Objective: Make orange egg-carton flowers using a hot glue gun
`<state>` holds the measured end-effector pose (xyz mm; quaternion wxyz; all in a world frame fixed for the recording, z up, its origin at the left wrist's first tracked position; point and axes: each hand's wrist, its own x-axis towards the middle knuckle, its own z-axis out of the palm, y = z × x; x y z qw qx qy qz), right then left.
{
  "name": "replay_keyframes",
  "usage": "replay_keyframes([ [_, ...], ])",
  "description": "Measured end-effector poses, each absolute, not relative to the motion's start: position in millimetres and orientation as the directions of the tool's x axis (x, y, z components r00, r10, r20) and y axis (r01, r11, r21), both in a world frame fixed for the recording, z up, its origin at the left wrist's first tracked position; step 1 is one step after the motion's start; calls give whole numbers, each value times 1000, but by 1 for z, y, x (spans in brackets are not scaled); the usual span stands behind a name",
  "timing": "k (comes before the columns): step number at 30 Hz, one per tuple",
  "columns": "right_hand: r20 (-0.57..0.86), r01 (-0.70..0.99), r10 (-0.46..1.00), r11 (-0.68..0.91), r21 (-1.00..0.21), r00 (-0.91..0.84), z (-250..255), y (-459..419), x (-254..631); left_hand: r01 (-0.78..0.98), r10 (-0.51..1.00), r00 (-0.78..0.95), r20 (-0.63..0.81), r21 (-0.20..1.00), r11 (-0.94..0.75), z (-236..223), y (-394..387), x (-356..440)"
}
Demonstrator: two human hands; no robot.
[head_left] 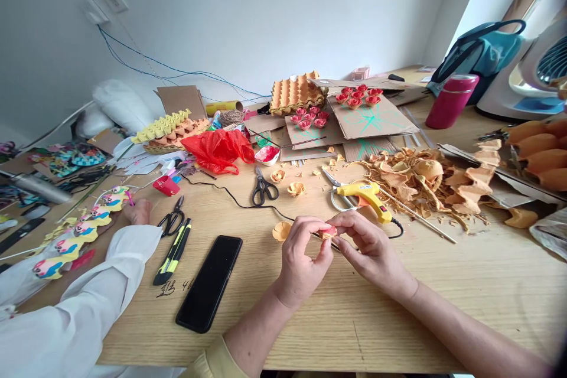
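Note:
Between the fingertips of both hands is a small egg-carton petal piece point(328, 233), orange with a red-painted part. My left hand point(305, 257) pinches it from the left, thumb and forefinger closed on it. From the right, my right hand point(374, 254) also grips its edge. Just left of my left hand lies an orange carton flower cup point(282, 231); two more cups, one point(296, 189) and another point(278, 175), sit farther back. A yellow hot glue gun point(365, 196) rests behind my right hand, beside pliers point(332, 180). Black-handled scissors point(264, 189) lie behind my left hand.
A black phone point(209, 283), a utility knife point(173, 253) and more scissors point(173, 218) lie left. A co-worker's hand point(138, 211) is near painted carton pieces point(86, 227). Carton scraps point(398, 174) are heaped right. Red flowers point(354, 101) stand on cardboard point(390, 118) behind.

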<state>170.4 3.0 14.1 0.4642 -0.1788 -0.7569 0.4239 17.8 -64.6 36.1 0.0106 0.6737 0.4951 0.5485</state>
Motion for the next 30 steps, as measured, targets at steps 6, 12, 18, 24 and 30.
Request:
replay_keyframes([
  [6,518,-87,692,556,-826,-503,12,4,170,572,741,-158,653,672,-470,29,-63,18],
  [12,531,-80,689,572,-817,-493,14,3,169,553,734,-142,665,668,-498,30,-63,16],
  [18,532,-88,691,568,-818,-490,13,3,171,560,728,-132,673,656,-506,33,-64,16],
  [24,542,-83,689,580,-810,-481,12,4,170,563,730,-135,670,658,-500,31,-64,16],
  [30,563,-90,678,598,-796,-472,14,4,169,571,727,-160,667,663,-483,31,-63,20],
])
